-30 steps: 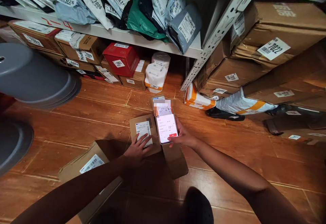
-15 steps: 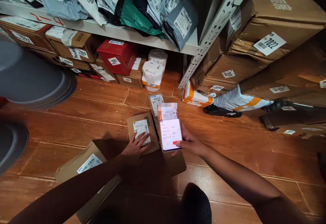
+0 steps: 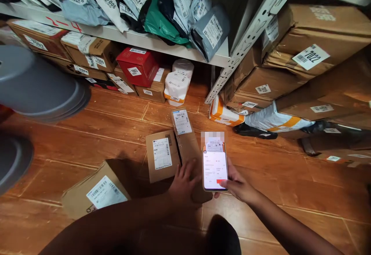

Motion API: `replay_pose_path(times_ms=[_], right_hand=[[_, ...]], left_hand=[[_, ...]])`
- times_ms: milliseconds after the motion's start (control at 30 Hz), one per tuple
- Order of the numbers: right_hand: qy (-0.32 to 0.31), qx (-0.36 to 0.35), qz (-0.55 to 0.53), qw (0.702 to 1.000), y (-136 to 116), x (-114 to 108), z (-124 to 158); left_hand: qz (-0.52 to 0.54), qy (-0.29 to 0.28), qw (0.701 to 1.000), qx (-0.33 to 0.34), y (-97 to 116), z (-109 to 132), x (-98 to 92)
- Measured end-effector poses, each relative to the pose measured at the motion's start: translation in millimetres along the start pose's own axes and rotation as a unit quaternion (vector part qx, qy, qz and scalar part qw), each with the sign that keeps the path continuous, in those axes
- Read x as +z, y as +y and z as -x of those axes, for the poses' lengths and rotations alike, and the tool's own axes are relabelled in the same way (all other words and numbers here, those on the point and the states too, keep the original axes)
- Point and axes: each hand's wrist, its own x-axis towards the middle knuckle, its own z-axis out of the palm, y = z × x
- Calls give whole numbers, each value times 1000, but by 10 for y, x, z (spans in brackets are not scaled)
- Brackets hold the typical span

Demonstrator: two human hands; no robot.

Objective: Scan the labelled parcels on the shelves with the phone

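Observation:
In my right hand (image 3: pixel 236 183) is a smartphone (image 3: pixel 215 166), its lit screen facing up and my thumb at a red button low on it. My left hand (image 3: pixel 185 183) rests with fingers apart on the near part of a long narrow cardboard box (image 3: pixel 188 143), which carries a white label at its far end. Left of that box, and close against it, lies a squarer cardboard box (image 3: pixel 164 172) with a barcode label on top. Another cardboard box (image 3: pixel 78 195) with a label sits further left, partly hidden by my left forearm.
A metal shelf (image 3: pixel 214 54) ahead holds bagged parcels, with labelled boxes and a red box (image 3: pixel 136 67) on the floor beneath. Stacked cartons (image 3: pixel 324 42) stand at the right. Grey stacked plastic objects (image 3: pixel 43 85) jut in from the left over the wooden floor.
My left hand has left the squarer box's label and moved right onto the long box. My right hand has carried the phone right and nearer to me, uncovering the long box's label.

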Motion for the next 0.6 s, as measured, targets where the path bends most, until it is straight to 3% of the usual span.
replay_pose_path(times_ms=[100,200,367,600], right_hand=[[4,4,-7,1000,9,-4,14],[7,0,-7,1000,25,-22,8],[-9,-3,-17,1000,65,-57,-12],[-19,-18,-13,1000,77,-53,0]], left_hand=[[-10,17,1000,-10,46,-58,233],[-10,15,1000,9,-28,-68,343],[-18,-6,998,67,-105,-73,314],[-46,-20,996,75,-109,-78,348]])
